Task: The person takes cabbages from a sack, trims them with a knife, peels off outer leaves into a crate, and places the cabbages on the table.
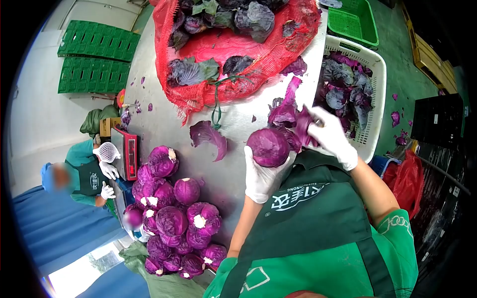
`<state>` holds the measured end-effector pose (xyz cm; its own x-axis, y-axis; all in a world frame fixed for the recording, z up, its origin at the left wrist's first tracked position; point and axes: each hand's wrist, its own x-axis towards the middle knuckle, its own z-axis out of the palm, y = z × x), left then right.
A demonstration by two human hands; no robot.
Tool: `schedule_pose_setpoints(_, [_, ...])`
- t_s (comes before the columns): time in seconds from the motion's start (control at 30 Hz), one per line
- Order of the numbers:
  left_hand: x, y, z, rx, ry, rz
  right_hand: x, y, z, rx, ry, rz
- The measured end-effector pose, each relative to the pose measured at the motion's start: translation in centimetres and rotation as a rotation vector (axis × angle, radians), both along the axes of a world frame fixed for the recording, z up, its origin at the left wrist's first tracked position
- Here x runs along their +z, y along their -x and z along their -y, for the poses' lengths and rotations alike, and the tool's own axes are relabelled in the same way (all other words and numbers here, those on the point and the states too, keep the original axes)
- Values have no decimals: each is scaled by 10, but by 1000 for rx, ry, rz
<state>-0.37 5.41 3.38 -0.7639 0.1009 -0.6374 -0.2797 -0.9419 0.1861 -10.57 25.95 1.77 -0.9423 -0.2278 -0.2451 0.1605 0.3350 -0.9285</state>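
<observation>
My left hand [266,179], in a white glove, cups a peeled red cabbage [268,148] from below at the table's near edge. On the other side of it, my right hand [330,133], also gloved, is closed on a loose purple cabbage leaf [303,126]. A small dark thing shows at these fingers, too blurred to name. Just beyond the cabbage, torn outer leaves [284,113] lie on the metal table [238,184]. Another single leaf [208,139] rests farther left.
A red mesh sack [218,92] of unpeeled cabbages lies at the far side. Trimmed cabbages [171,221] are piled left. A white crate [380,84] of leaves stands right, near a green crate [350,22]. A co-worker [82,171] stands beside a red scale [130,154].
</observation>
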Motion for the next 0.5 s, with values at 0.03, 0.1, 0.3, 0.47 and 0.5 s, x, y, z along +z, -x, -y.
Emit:
schedule_pose_setpoints(0.03, [-2, -1, 3, -2, -73, 2, -3, 9, -7, -57, -107, -99])
schedule_pose_setpoints(0.1, [-5, -2, 4, 9, -171, 22, -10, 20, -16, -127, -396, -610])
schedule_pose_setpoints(0.3, [-18, -1, 1, 8, -507, 111, 23, -6, 8, 230, 178, -29])
schedule_pose_setpoints(0.47, [-16, 1, 7, -190, 70, -97, 25, -16, 25, 167, 486, 455])
schedule_pose_setpoints(0.5, [-4, 6, 3, -204, 210, -112, 20, -17, 26, 167, 487, 455])
